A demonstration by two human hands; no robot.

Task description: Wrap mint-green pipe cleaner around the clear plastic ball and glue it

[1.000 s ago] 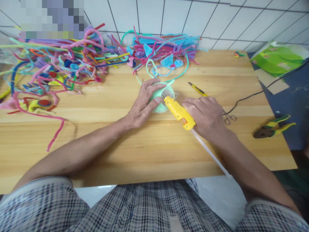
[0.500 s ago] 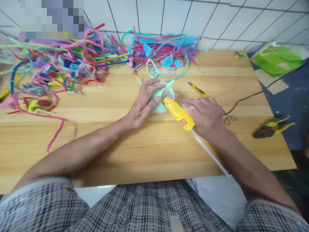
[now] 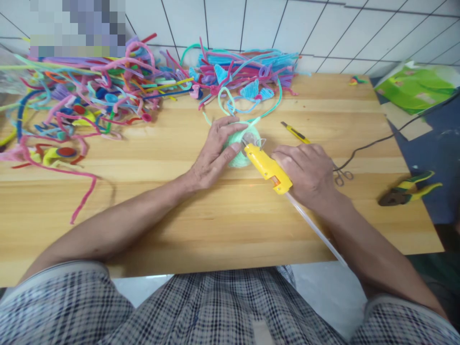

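A round mint-green coil of pipe cleaner (image 3: 236, 160) lies on the table, with a greyish clear patch near its middle. My left hand (image 3: 218, 153) holds its left side, thumb at the near part and fingers over the far part. In my right hand (image 3: 305, 170) is a yellow hot glue gun (image 3: 268, 167), its nozzle over the clear patch. From the gun's back end a long translucent glue stick (image 3: 316, 229) sticks out toward me. Light green pipe cleaner ends (image 3: 226, 98) loop away beyond the coil. My right fingers are partly hidden behind the gun.
A heap of coloured pipe cleaners (image 3: 104, 96) covers the far left, and a blue bundle (image 3: 247, 58) lies along the back. To the right are a yellow utility knife (image 3: 295, 132), scissors (image 3: 344, 178), a black cord (image 3: 373, 141), pliers (image 3: 406, 190) and a green bag (image 3: 413, 88).
The view has shifted very slightly. Both hands, the glue gun and the coil look nearly the same as before.
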